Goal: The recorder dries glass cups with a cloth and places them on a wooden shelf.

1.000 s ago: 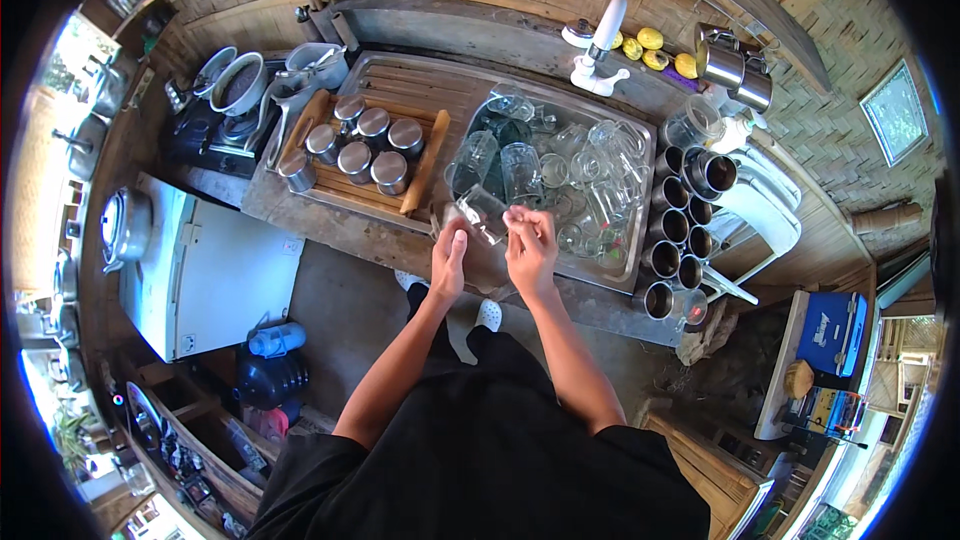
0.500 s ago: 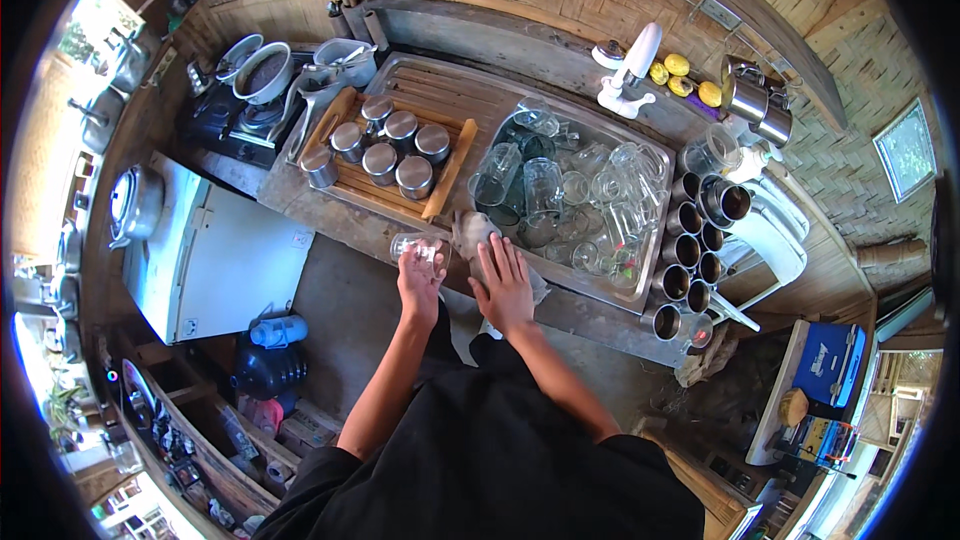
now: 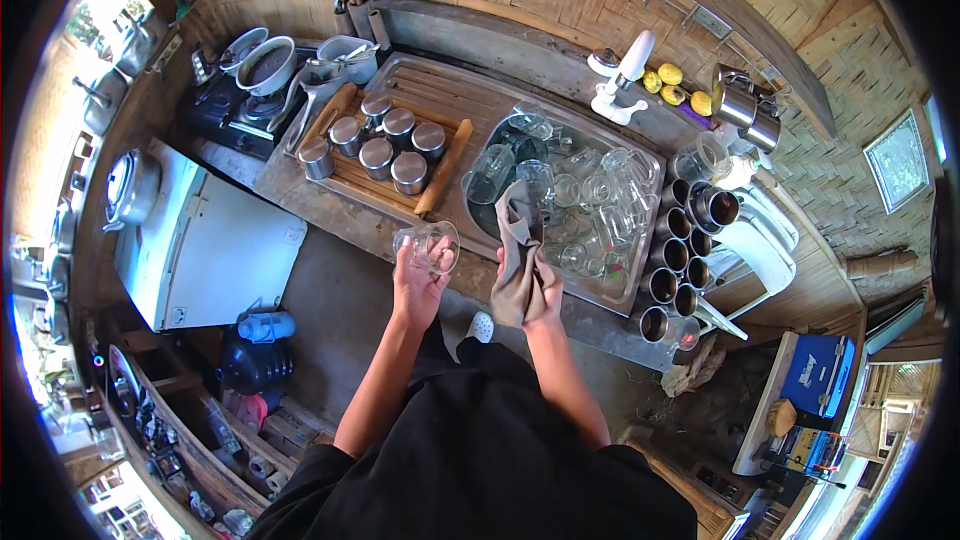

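Observation:
In my left hand is a clear drinking glass, its round mouth tipped toward the right. My right hand grips a greyish-brown cloth, which stands up from the fingers and covers part of them. Both hands are held just in front of the counter edge, apart from each other. Behind the cloth, the metal sink is heaped with several clear glasses and mugs. On its left, a wooden tray bears several steel cups standing upside down.
Several steel cups stand mouth up along the sink's right side. A white faucet rises behind it, beside yellow fruits. At the left are a stove with pots and a white fridge. A white chair leans at the right.
My right hand has lifted the cloth off the counter edge and turned, now gripping it upright. The glass in my left hand has tilted, its mouth now facing more to the right.

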`<move>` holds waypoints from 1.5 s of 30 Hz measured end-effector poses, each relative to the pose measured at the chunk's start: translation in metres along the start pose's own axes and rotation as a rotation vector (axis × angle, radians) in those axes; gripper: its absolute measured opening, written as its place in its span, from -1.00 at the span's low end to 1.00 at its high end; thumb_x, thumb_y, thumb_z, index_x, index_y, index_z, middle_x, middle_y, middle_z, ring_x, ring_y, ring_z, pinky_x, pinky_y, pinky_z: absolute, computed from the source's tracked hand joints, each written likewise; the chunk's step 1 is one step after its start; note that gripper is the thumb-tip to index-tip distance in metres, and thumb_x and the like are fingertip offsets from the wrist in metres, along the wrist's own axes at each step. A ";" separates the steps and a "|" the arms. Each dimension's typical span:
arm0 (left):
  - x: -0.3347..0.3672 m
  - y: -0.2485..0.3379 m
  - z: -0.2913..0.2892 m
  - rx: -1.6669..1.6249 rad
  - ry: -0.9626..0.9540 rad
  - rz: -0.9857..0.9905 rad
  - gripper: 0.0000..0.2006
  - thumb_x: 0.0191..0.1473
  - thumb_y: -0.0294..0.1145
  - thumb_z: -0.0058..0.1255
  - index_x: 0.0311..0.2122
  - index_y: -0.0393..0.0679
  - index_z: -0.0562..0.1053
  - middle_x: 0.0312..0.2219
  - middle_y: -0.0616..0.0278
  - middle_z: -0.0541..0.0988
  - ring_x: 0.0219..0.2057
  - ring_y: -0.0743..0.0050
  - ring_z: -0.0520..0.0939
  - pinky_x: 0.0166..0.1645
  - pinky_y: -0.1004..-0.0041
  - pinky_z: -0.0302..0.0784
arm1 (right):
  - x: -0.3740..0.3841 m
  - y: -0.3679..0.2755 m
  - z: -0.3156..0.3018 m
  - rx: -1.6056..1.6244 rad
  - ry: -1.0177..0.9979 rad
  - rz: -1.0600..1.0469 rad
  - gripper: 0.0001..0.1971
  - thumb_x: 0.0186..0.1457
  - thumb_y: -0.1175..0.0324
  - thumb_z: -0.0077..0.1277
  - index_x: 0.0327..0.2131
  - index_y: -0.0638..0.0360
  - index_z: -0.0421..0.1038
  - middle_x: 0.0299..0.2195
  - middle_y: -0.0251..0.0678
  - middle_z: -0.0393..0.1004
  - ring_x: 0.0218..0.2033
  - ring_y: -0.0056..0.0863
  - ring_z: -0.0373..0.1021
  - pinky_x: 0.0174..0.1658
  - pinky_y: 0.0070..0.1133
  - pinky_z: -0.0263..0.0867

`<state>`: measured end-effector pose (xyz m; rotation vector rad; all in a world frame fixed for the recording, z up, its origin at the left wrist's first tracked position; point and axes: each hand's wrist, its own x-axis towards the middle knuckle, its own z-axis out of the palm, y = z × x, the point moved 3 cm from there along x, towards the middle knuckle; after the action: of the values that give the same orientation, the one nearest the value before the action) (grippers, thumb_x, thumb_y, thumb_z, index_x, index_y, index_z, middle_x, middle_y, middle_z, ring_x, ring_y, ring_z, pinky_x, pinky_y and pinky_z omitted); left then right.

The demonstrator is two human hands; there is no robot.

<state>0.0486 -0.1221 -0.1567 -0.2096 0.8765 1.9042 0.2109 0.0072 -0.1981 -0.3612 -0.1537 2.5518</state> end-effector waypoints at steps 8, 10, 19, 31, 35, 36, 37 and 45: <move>-0.011 -0.016 0.031 -0.028 -0.136 -0.107 -0.52 0.17 0.14 -0.09 -0.01 -0.03 0.33 0.05 0.24 0.54 -0.14 0.51 0.59 -0.13 0.52 0.33 | -0.032 0.001 0.056 0.263 -0.156 0.135 -0.39 0.36 -0.08 -0.31 0.22 0.23 0.19 0.04 0.09 0.43 0.05 -0.04 0.43 -0.13 -0.20 0.53; -0.013 -0.019 0.036 -0.034 -0.123 -0.117 -0.54 0.16 0.14 -0.09 -0.03 -0.01 0.34 0.06 0.25 0.54 -0.13 0.49 0.59 -0.09 0.49 0.32 | -0.036 0.005 0.058 0.274 -0.125 0.131 -0.42 0.36 -0.05 -0.30 0.20 0.22 0.22 0.00 0.06 0.46 -0.04 -0.05 0.48 -0.16 -0.21 0.54; -0.016 -0.019 0.041 -0.087 -0.119 -0.085 -0.49 0.19 0.21 -0.12 -0.05 -0.06 0.40 0.02 0.22 0.53 -0.06 0.40 0.56 0.01 0.35 0.40 | -0.048 -0.006 0.102 -1.121 0.150 -0.538 -0.68 0.23 0.37 0.01 0.01 0.31 0.41 -0.06 -0.12 0.48 -0.06 -0.25 0.48 0.06 -0.46 0.32; -0.025 -0.009 0.079 0.336 -0.184 0.091 -0.56 0.30 0.01 -0.25 -0.10 -0.22 0.40 -0.28 0.10 0.58 -0.21 0.26 0.61 -0.04 0.30 0.52 | -0.054 0.019 0.130 -1.878 -0.270 -0.459 -0.40 -0.05 0.42 0.13 0.14 0.29 0.30 0.13 0.05 0.34 0.17 0.08 0.21 0.18 -0.21 0.23; -0.036 -0.012 0.089 0.534 -0.229 0.233 -0.68 0.33 -0.19 -0.16 0.00 -0.23 0.33 -0.19 0.14 0.55 -0.14 0.38 0.57 0.03 0.37 0.45 | -0.054 0.017 0.138 -1.844 -0.248 -0.528 -0.37 -0.07 0.46 0.14 0.15 0.29 0.27 0.04 0.05 0.41 0.05 0.10 0.32 0.11 -0.21 0.29; -0.037 -0.012 0.092 0.534 -0.227 0.235 -0.68 0.33 -0.19 -0.16 0.00 -0.23 0.33 -0.19 0.14 0.55 -0.14 0.38 0.57 0.03 0.37 0.45 | -0.054 0.017 0.137 -1.786 -0.204 -0.440 -0.36 -0.07 0.48 0.13 0.16 0.28 0.26 -0.03 0.06 0.46 -0.03 0.13 0.37 0.06 -0.21 0.33; -0.040 -0.011 0.098 0.574 -0.247 0.254 -0.69 0.31 -0.19 -0.12 -0.02 -0.21 0.32 -0.20 0.24 0.49 -0.14 0.50 0.49 0.02 0.44 0.39 | -0.054 0.016 0.134 -1.724 -0.159 -0.354 -0.36 -0.08 0.50 0.12 0.16 0.28 0.26 -0.11 0.06 0.50 -0.10 0.16 0.42 0.00 -0.20 0.37; -0.033 -0.002 0.110 0.712 -0.357 0.169 -0.64 0.29 -0.20 -0.07 0.05 -0.23 0.31 -0.18 0.20 0.53 -0.14 0.49 0.53 0.00 0.42 0.44 | -0.057 0.010 0.128 -1.024 -0.122 0.010 -0.65 0.10 0.56 -0.02 0.00 0.23 0.31 -0.50 -0.26 0.42 -0.55 -0.48 0.39 -0.47 -0.53 0.36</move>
<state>0.0906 -0.0735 -0.0615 0.6281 1.2801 1.5892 0.2155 -0.0361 -0.0650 -0.5614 -1.5097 2.2984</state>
